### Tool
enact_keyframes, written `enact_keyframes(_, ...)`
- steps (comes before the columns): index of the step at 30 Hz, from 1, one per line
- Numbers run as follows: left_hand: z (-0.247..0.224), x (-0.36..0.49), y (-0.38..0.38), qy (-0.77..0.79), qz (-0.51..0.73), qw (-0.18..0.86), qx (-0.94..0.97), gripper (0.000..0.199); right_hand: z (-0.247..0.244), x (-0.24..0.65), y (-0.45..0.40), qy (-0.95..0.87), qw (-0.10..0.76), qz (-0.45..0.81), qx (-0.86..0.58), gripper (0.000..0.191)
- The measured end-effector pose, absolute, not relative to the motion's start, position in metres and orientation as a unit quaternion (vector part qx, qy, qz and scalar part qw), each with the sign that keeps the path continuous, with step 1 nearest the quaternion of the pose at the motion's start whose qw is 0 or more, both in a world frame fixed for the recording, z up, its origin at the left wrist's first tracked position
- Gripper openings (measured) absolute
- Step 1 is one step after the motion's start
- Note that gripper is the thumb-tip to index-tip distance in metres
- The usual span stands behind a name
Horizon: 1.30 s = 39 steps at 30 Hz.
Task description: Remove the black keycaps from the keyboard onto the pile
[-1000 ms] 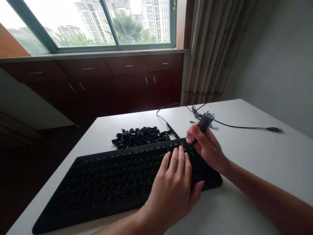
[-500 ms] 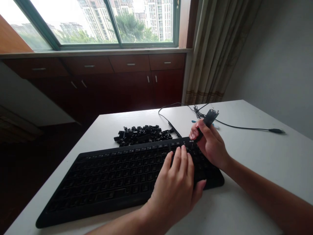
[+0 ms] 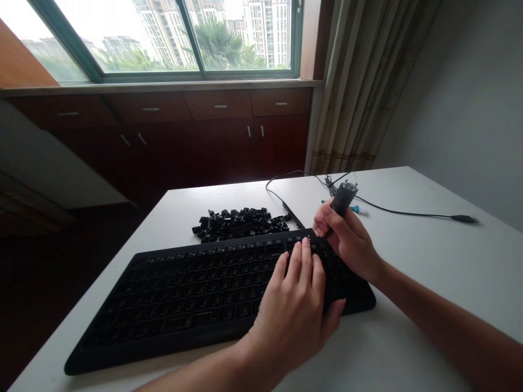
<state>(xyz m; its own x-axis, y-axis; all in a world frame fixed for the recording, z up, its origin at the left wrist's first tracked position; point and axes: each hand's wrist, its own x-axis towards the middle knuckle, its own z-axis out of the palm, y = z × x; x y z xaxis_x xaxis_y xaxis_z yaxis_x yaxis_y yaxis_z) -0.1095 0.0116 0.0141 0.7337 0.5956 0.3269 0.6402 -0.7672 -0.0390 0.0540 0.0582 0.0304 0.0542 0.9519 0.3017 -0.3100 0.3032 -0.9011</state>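
Note:
A black keyboard (image 3: 175,294) with its keycaps off over most of its area lies slanted on the white table. My left hand (image 3: 292,302) rests on its right part, fingers stretched out and lying near the top row. Above the keyboard's upper right, my right hand (image 3: 347,234) is wrapped round a dark handheld tool (image 3: 344,197) with metal prongs at its upper end. The tool's lower end is hidden by my fingers and dark against the keyboard. Behind the keyboard lies a heap of loose black keycaps (image 3: 241,223).
A thin black strip (image 3: 292,214) lies right of the heap. A black cable (image 3: 392,210) runs across the back of the white table (image 3: 433,261) to a plug (image 3: 464,219). A blue-ended tool (image 3: 356,209) lies partly behind my right hand.
My right hand has shifted slightly left with its tool, which is tilted a little differently, and more of the blue-ended tool shows. My left hand stays on the keyboard.

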Motion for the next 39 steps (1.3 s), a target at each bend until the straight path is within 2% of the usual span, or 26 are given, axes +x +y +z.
enact_keyframes(4, 0.014, -0.109, 0.012, -0.336, -0.144, 0.062, -0.929, 0.067, 0.036, 0.049, 0.074, -0.428, 0.649, 0.545, -0.315, 0.029)
enact_keyframes(9, 0.01, -0.108, 0.012, -0.336, -0.156, 0.059, -0.927, 0.067, 0.037, 0.038, 0.088, -0.451, 0.613, 0.565, -0.319, 0.04)
enact_keyframes(14, 0.008, -0.109, 0.012, -0.34, -0.173, 0.048, -0.923, 0.067, 0.033, 0.036, 0.081, -0.467, 0.614, 0.577, -0.267, 0.038)
enact_keyframes(18, 0.009, -0.109, 0.011, -0.339, -0.175, 0.043, -0.923, 0.067, 0.031, 0.04, 0.077, -0.459, 0.631, 0.573, -0.252, 0.027)
enact_keyframes(20, 0.009, -0.109, 0.012, -0.34, -0.173, 0.04, -0.923, 0.067, 0.03, 0.041, 0.077, -0.462, 0.628, 0.567, -0.265, 0.025)
enact_keyframes(29, 0.013, -0.11, 0.018, -0.33, -0.202, -0.05, -0.921, 0.059, 0.027, 0.039, 0.079, -0.494, 0.572, 0.529, -0.386, 0.05)
enact_keyframes(36, 0.023, -0.109, 0.024, -0.361, -0.273, -0.127, -0.883, 0.033, 0.021, 0.035, 0.072, -0.521, 0.548, 0.468, -0.458, 0.052)
enact_keyframes(39, 0.015, -0.11, 0.03, -0.353, -0.298, -0.104, -0.881, 0.039, 0.021, 0.029, 0.072, -0.543, 0.536, 0.453, -0.462, 0.05)
